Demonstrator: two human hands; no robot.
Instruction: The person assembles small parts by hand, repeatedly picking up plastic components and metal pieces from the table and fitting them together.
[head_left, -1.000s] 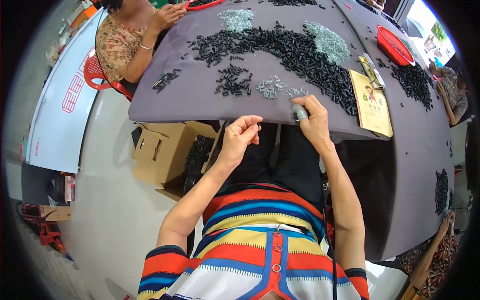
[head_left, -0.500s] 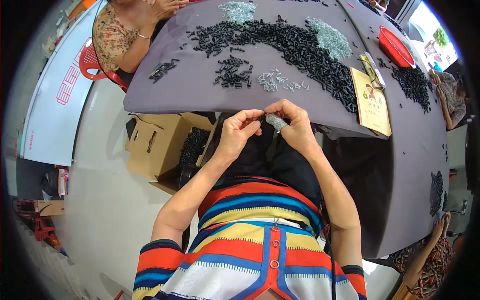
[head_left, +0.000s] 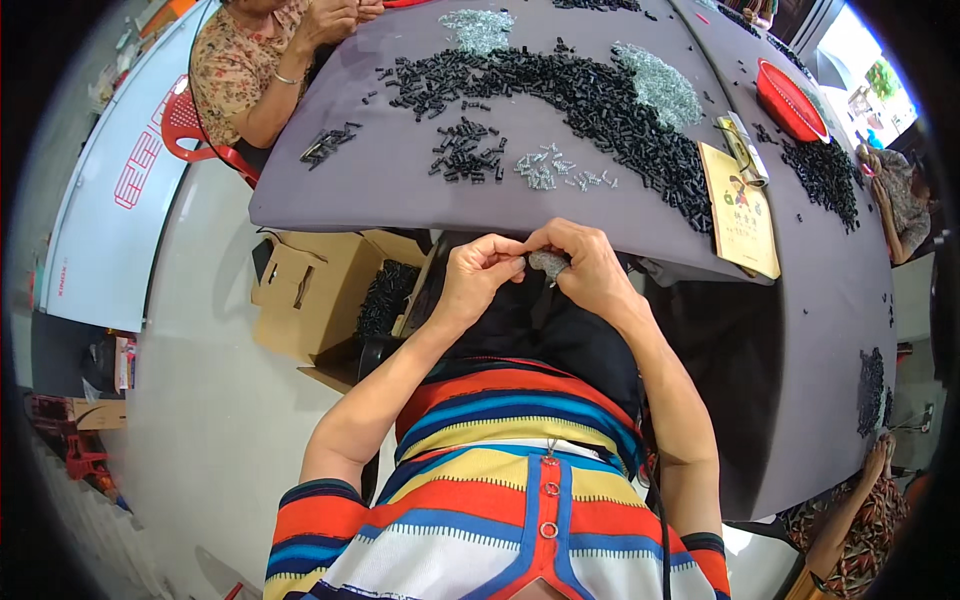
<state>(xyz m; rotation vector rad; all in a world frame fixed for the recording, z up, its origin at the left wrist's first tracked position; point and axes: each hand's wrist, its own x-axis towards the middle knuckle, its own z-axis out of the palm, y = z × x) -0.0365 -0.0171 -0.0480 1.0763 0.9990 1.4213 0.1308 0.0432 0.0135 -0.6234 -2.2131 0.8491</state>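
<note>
Just off the front edge of the grey-covered table (head_left: 330, 195), above my lap, both my hands meet fingertip to fingertip. My left hand (head_left: 478, 280) is closed in a pinch; whatever tiny thing sits between thumb and forefinger is hidden. My right hand (head_left: 592, 270) is closed too, its fingertips against the left ones. A grey speckled piece (head_left: 548, 263) shows at its thumb; I cannot tell whether it is held or wrapped round the thumb. Nearest on the table lie a small group of clear pieces (head_left: 540, 172) and a small heap of black cylindrical pieces (head_left: 468, 150).
A long black heap (head_left: 560, 85) curves across the table, with clear piles (head_left: 657, 85) beside it. A yellow booklet (head_left: 742, 215) lies at the right, a red basket (head_left: 790, 98) beyond. An open cardboard box (head_left: 300, 290) stands below left. Co-workers (head_left: 250, 70) sit around.
My hands have sunk slightly toward my lap, still together. The grey piece now shows less, tucked nearer the right fingers. The far-left co-worker's hands have shifted a little.
</note>
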